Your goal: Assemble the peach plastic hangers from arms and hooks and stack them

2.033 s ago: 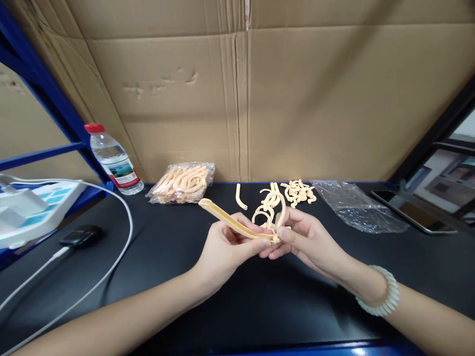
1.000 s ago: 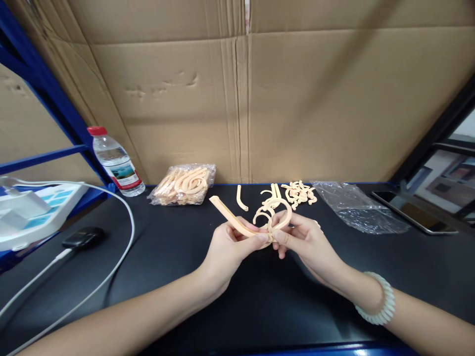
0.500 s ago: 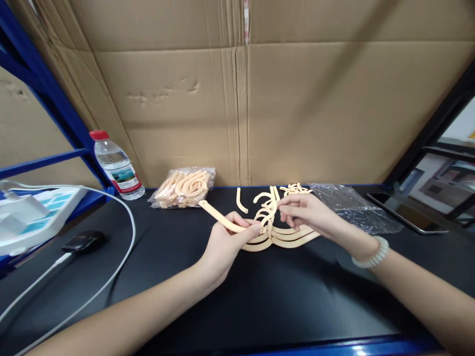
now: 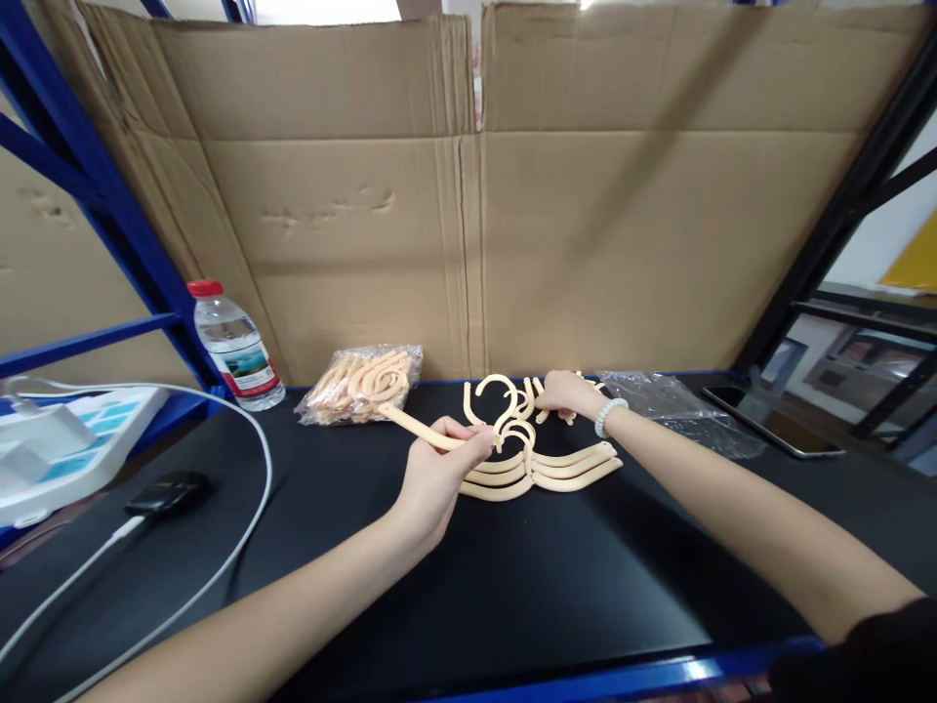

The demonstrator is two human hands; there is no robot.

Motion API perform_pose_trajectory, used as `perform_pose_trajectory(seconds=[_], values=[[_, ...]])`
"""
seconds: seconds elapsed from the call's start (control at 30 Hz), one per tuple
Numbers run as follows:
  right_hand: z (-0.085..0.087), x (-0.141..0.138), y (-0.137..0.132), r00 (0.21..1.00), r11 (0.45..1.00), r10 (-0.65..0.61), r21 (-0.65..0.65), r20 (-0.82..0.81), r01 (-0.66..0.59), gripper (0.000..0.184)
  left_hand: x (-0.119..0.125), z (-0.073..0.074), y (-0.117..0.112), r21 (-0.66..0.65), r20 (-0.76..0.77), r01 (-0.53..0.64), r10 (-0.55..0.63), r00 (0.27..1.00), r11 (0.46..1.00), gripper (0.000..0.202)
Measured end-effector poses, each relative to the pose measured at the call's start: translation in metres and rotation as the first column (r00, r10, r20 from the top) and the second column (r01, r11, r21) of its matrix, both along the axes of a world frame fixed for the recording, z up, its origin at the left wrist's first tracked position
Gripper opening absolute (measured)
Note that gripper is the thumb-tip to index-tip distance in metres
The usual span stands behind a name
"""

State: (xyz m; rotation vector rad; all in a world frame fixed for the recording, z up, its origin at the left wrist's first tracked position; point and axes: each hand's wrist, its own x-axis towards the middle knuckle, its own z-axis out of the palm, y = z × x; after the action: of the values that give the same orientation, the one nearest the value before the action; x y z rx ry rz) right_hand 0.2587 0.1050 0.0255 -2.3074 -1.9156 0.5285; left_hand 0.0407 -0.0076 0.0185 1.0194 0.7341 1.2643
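Note:
My left hand (image 4: 431, 488) is closed in a pinch on a cream plastic hanger piece (image 4: 419, 430), a straight arm slanting up to the left. A curved hook (image 4: 505, 386) rises at the pinched end and seems joined to it. Farther back, my right hand (image 4: 571, 393) bends its fingers down among loose cream hanger parts (image 4: 546, 415); its fingertips are partly hidden, so what they grip is unclear. Between and below the hands, several assembled hangers (image 4: 575, 474) lie stacked on the black table, partly behind my left fingers.
A clear bag of hanger parts (image 4: 358, 386) lies against the cardboard wall (image 4: 329, 215). Left are a water bottle (image 4: 238, 351), a power strip (image 4: 95, 439), a black device (image 4: 167, 493) and a white cable (image 4: 267, 469). Right are clear plastic wrap (image 4: 659, 405) and a tablet (image 4: 772, 422).
My right hand has moved away from the piece in my left hand, back to the loose parts. The left hand keeps its pinch. The camera view has tilted up slightly.

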Motion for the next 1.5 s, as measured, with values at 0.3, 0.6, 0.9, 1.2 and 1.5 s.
perform_pose_trajectory(seconds=[0.3,0.6,0.9,1.2,1.5], values=[[0.021,0.015,-0.011,0.981,0.998,-0.056,0.008,-0.184,0.059,0.028,0.001,-0.002,-0.002,-0.003,0.011,0.008,-0.008,1.0,1.0,0.026],[0.027,0.039,-0.075,0.604,0.976,0.188,0.218,-0.775,-0.025,0.02,0.004,0.002,-0.005,-0.095,0.095,0.091,-0.082,0.992,0.991,0.029],[-0.014,-0.026,-0.127,-0.088,0.942,0.313,0.321,-0.946,-0.1,0.021,0.006,0.001,-0.005,-0.17,0.156,0.161,-0.135,0.978,0.972,0.027],[-0.008,-0.037,-0.144,-0.105,0.924,0.379,0.383,-0.92,-0.023,0.012,0.005,0.007,-0.007,-0.194,0.237,0.365,-0.317,0.918,0.911,0.023],[-0.003,-0.037,-0.15,-0.05,0.907,0.42,0.422,-0.906,-0.016,0.016,0.001,0.006,-0.008,-0.104,0.258,0.482,-0.444,0.858,0.87,0.014]])
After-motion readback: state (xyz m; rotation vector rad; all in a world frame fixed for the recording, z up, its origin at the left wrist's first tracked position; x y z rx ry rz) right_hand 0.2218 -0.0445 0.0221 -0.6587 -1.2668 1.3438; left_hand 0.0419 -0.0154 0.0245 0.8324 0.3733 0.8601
